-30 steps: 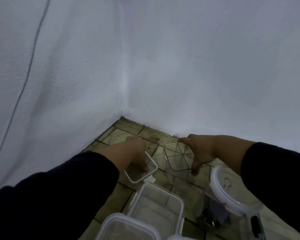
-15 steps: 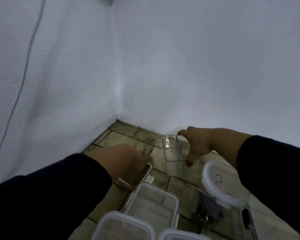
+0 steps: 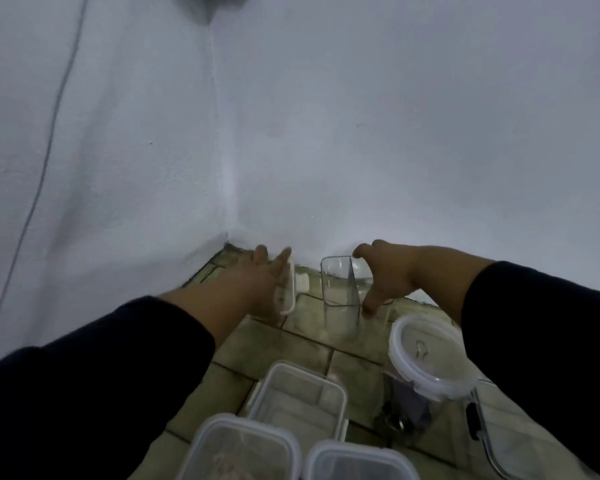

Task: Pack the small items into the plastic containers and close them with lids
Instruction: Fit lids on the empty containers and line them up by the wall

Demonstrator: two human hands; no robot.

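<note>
Head: left hand holds lid, right hand holds container.

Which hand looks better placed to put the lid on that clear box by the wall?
Left. The left hand holds the white-rimmed lid, tilted, right beside the clear box. The right hand grips the box's rim and probably just steadies it.

White walls meet at corner; greenish tiled floor; thin cable left wall.
</note>
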